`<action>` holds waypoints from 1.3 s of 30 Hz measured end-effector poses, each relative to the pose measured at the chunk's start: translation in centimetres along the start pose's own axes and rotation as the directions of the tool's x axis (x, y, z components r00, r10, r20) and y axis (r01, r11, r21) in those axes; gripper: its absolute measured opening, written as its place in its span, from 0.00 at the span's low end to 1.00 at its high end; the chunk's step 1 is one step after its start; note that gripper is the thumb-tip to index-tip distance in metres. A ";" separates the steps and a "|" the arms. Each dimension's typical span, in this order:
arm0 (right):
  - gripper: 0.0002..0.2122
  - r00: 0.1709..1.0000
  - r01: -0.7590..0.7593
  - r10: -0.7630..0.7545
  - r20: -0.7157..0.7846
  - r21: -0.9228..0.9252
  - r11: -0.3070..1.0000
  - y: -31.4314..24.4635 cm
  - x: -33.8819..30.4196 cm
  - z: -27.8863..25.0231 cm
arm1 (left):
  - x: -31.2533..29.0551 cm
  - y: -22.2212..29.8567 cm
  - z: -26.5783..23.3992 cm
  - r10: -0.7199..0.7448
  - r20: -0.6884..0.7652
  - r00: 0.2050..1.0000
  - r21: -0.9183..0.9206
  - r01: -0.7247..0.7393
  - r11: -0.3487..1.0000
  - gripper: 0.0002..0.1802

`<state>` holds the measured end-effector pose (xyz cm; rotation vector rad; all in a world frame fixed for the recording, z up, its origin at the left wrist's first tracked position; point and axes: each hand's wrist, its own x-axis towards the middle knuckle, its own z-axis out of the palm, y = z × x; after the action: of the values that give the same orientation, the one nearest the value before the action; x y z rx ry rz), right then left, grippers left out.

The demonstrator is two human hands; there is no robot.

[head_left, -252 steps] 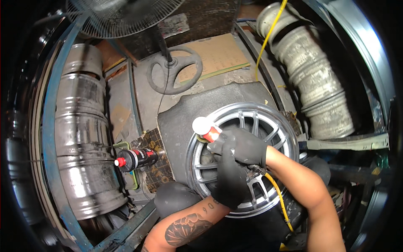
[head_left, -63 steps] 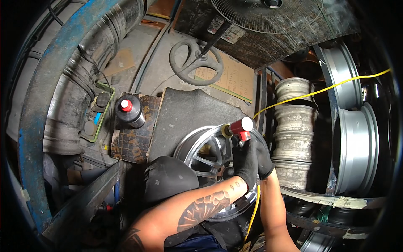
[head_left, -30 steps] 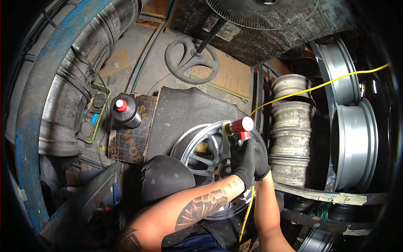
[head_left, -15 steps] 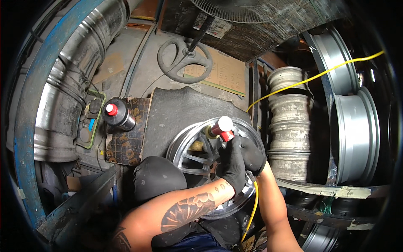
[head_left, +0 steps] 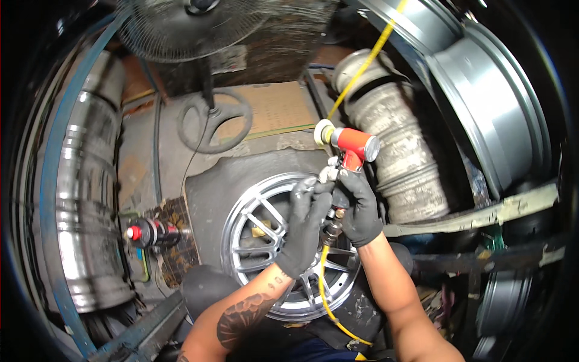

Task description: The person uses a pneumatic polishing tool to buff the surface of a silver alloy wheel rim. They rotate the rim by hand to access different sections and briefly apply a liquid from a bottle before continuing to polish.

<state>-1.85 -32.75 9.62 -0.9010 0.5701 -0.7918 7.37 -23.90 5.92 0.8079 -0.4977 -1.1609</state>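
Note:
My right hand, in a black glove with whitish fingertips, is wrapped round the handle of a red air polisher. The tool is raised above the wheel, its pale round pad facing left and its handle pointing down. A yellow air hose runs down from the handle's brass and metal fitting. My left hand, also gloved, is beside the handle with its fingers stretched out; whether they touch the tool I cannot tell. Beneath both hands lies a silver alloy wheel with several spokes.
A dark mat lies under the wheel. To the left, a dark bottle with a red cap stands on a board. Stacked wheel rims line the right, polished ones the left. A stand fan is at the back.
The polisher has been lifted up and to the right off the wheel and turned, its pad now facing left. My left hand has moved away from the tool's handle and its fingers have straightened. The view has shifted.

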 end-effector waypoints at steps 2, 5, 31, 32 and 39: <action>0.15 0.999 -0.046 0.048 -0.007 0.156 0.987 -1.2 -0.2 -0.6 | -0.3 1.5 1.1 -0.010 0.083 0.997 0.246 -0.010 0.969 0.32; 0.11 0.986 -0.164 0.166 0.013 0.247 0.955 -2.2 -1.1 -1.7 | -0.9 0.4 1.7 0.019 0.075 0.997 0.389 -0.047 0.920 0.35; 0.12 0.942 -0.268 0.336 -0.016 -0.641 0.719 1.6 -1.0 3.0 | -0.7 -3.6 -3.0 -0.387 -0.157 0.909 -0.423 0.292 0.858 0.30; 0.12 0.934 -0.308 0.355 -0.034 -0.575 0.758 2.2 -1.1 3.4 | -1.4 -3.5 -2.6 -0.383 -0.205 0.901 -0.434 0.267 0.860 0.29; 0.16 0.918 -0.182 0.385 0.097 -0.759 0.625 5.5 0.5 1.1 | -1.0 -3.9 -1.1 -0.331 -0.587 0.739 -0.330 0.155 0.931 0.35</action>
<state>1.21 -30.52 5.43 -1.5936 0.8056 -0.1004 5.49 -23.31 2.28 0.9919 0.3403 -1.0777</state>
